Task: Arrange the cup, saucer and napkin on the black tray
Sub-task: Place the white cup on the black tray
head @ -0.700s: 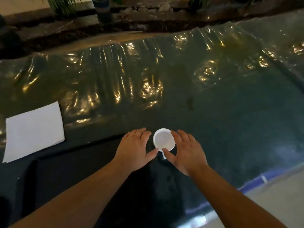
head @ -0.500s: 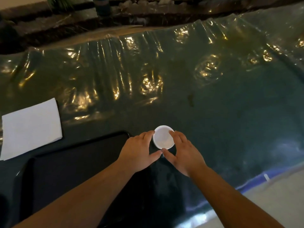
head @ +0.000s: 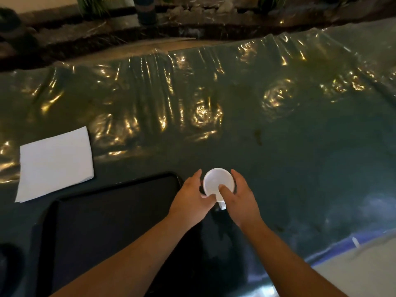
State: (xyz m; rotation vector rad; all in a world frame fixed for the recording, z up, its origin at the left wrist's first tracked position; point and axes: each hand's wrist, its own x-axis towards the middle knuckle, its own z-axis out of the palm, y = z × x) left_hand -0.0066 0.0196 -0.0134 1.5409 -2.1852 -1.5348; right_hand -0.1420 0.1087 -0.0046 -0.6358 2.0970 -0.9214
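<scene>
A small white cup (head: pixel 216 181) with its handle pointing toward me is held between both hands, just right of the black tray's far right corner. My left hand (head: pixel 192 196) wraps the cup's left side. My right hand (head: pixel 241 199) grips the right side, its thumb over the rim. The black tray (head: pixel 111 215) lies at the lower left with nothing visible on it. A white napkin (head: pixel 55 161) lies flat on the table beyond the tray's left end. I see no saucer; a dark shape under the cup is too dim to identify.
The table (head: pixel 278 146) is covered in dark green cloth under wrinkled, shiny clear plastic. A dark round object (head: pixel 8 260) sits at the lower left edge. Plants and stones (head: pixel 192 16) line the far side. The table's near edge (head: pixel 321 254) runs at lower right.
Both hands have closed in around the cup, and the right thumb now reaches over its rim. The cup's handle has come into view. The camera has shifted a little.
</scene>
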